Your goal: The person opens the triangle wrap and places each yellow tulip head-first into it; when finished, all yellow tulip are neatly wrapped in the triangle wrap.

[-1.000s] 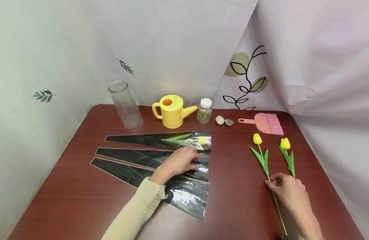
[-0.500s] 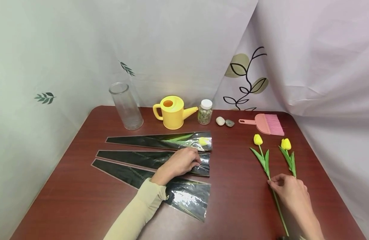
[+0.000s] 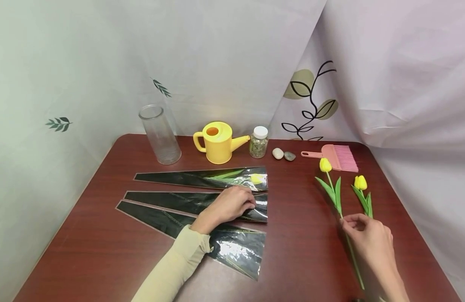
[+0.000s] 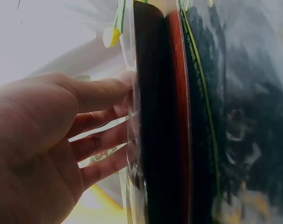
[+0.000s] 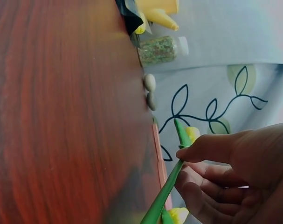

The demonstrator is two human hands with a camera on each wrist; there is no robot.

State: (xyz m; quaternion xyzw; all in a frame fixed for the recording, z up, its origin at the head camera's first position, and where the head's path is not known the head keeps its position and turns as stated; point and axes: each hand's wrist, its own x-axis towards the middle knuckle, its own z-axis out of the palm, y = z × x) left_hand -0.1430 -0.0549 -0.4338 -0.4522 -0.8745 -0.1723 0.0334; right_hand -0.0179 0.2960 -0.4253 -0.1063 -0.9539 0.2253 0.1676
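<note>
In the head view, my left hand (image 3: pixel 232 205) pinches the wide end of the middle black-and-clear flower sleeve (image 3: pixel 172 200). The left wrist view shows my thumb and fingertips at the edge of its clear film (image 4: pixel 133 121). My right hand (image 3: pixel 370 237) holds a yellow tulip (image 3: pixel 325 165) by its green stem, between thumb and index finger. Its bloom points away from me. A second yellow tulip (image 3: pixel 360 182) lies to its right, its lower stem hidden behind my right hand. In the right wrist view, the held stem (image 5: pixel 164 193) runs past my thumb tip.
Another sleeve (image 3: pixel 168 178) with a tulip inside lies farther back; a third sleeve (image 3: pixel 238 251) lies nearer me, partly under my left forearm. Along the back stand a glass vase (image 3: pixel 160 138), yellow watering can (image 3: pixel 218 144) and lidded jar (image 3: pixel 258 147), beside two stones (image 3: pixel 278 154) and a pink brush (image 3: pixel 340 157).
My right hand has raised the tulip slightly and moved it away from me. The middle sleeve has shifted a little to the right under my left hand, its near corner drawn backward.
</note>
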